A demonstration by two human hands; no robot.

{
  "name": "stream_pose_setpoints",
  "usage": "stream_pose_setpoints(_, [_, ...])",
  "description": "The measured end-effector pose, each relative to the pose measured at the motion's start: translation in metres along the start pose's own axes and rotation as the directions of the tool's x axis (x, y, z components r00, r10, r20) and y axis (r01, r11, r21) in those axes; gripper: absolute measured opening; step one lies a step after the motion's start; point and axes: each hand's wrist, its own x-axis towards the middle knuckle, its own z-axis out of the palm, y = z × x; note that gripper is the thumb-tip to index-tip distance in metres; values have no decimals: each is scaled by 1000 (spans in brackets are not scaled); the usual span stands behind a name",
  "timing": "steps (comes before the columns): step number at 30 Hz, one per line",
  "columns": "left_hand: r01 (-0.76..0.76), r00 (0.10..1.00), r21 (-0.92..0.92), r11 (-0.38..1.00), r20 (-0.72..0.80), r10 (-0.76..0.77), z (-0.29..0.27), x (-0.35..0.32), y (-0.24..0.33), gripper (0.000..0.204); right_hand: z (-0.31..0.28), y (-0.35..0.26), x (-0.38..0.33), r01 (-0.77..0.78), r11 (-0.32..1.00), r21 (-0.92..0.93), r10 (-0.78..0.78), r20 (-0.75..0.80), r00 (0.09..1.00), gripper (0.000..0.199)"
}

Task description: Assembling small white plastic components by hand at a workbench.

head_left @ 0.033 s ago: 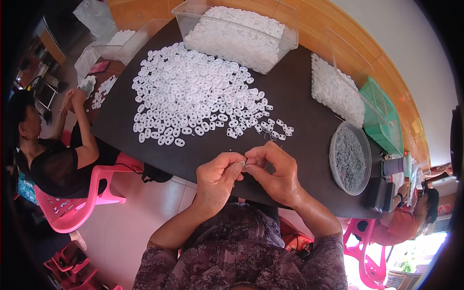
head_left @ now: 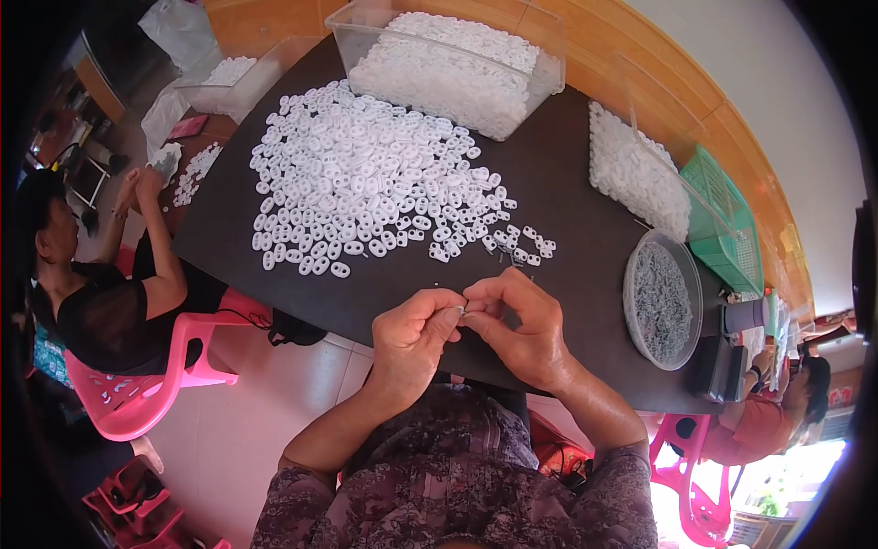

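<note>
My left hand (head_left: 409, 340) and my right hand (head_left: 523, 328) meet fingertip to fingertip over the table's near edge. Both are closed in a pinch around a small pale piece (head_left: 461, 311), mostly covered by the fingers, so its kind does not show. Beyond them a large heap of white oval plastic pieces with two holes (head_left: 338, 174) spreads over the dark table (head_left: 558, 165). Just past my right hand lie a few small grey screws (head_left: 515, 260) beside smaller white pieces (head_left: 544, 245). To the right stands a round clear tub (head_left: 631, 311) filled with grey screws.
A clear bin (head_left: 549, 73) full of white pieces stands at the back. Another clear container of white pieces (head_left: 636, 174) and a green basket (head_left: 727, 220) are at right. A dark box (head_left: 721, 371) sits near the right edge. One person sits at left on a pink chair (head_left: 137, 403), another at right.
</note>
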Motion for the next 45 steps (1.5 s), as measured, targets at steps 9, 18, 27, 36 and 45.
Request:
stream_pose_setpoints(9, [-140,988,188,972,-44,151,6,-2,-3,7,4,-1,2,-93,993,70,93,3,996,19])
stream_pose_setpoints(18, [47,997,-257,965,-45,-61,-4,4,1,17,6,-2,9,13,997,73,-11,-33,999,17])
stream_pose_setpoints(27, [-8,995,-139,990,-97,-6,1,1,0,14,11,5,12,130,991,-11,-130,-31,991,10])
stream_pose_setpoints(36, [-20,994,-157,987,-109,3,6,-3,-6,15,25,13,10,226,970,-86,-233,-88,968,9])
stream_pose_setpoints(45, [30,997,-265,964,-62,-48,-6,1,-10,17,15,16,17,214,974,-78,-217,-35,975,6])
